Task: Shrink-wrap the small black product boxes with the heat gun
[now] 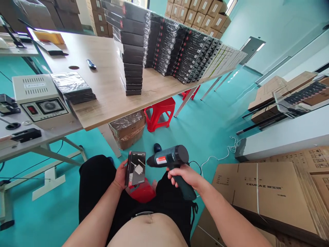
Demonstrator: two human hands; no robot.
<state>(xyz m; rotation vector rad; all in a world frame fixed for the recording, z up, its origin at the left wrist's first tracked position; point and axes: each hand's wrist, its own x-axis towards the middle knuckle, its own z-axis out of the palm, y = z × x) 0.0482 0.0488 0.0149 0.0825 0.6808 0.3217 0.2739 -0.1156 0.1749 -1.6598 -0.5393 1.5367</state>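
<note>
My left hand (120,175) is closed around the side of a black retail box (137,169) printed with a white charger and cable. In my right hand (186,176) is a dark heat gun (168,157) with an orange label, its fingers wrapped round the handle. The gun's nozzle points left at the box, with a small gap between them. Both are held above my lap. On the table's near corner lies a short stack of wrapped black boxes (74,91), and a taller stack of black boxes (132,61) stands farther along.
A wooden table (102,99) carries rows of wrapped boxes (167,44). At left sits a beige machine with a dial (42,101). A red stool (160,113) and a carton (130,128) are under the table. Large cartons (257,192) stand at my right; a white cable (218,158) crosses the floor.
</note>
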